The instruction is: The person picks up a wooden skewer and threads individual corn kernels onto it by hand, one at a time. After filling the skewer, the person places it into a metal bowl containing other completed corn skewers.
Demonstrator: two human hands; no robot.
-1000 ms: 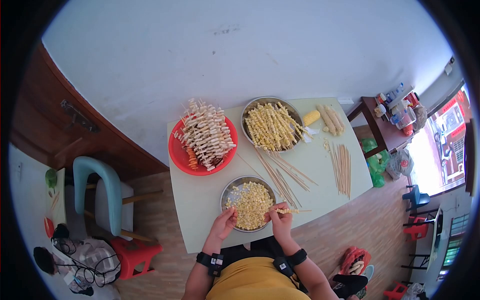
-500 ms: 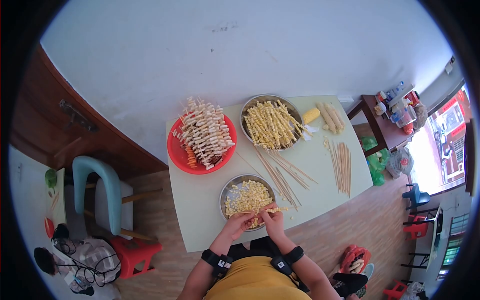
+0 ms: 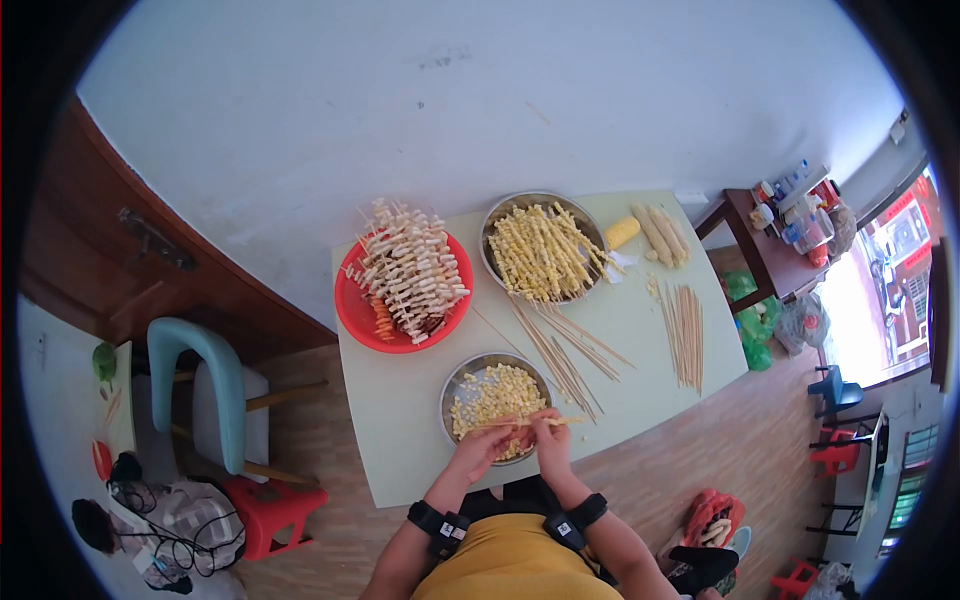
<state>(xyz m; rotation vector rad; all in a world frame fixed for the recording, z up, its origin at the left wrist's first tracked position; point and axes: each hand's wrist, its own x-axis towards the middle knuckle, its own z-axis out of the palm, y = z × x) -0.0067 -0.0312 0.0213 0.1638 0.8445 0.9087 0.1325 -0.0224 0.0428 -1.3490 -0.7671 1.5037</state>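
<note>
Over the near edge of a steel bowl of loose corn kernels (image 3: 490,388), a thin corn skewer (image 3: 570,420) lies almost level between my hands. My right hand (image 3: 551,438) is closed around it, and its end with kernels sticks out to the right. My left hand (image 3: 482,449) has its fingers closed at the skewer's other end; kernels may be in the fingers, too small to make out. Bare bamboo skewers (image 3: 555,350) lie just behind the bowl.
A red basin (image 3: 345,315) with white skewered pieces stands at the back left. A steel bowl (image 3: 487,250) of corn skewers is at the back middle. Corn cobs (image 3: 660,236) and more bamboo sticks (image 3: 683,335) lie right. A teal chair (image 3: 228,400) stands left of the table (image 3: 400,430).
Both hands stay over the bowl, with the fingers shifted slightly on the skewer. The right-hand fingers now cover more of its kernel end. The view has tilted slightly.
</note>
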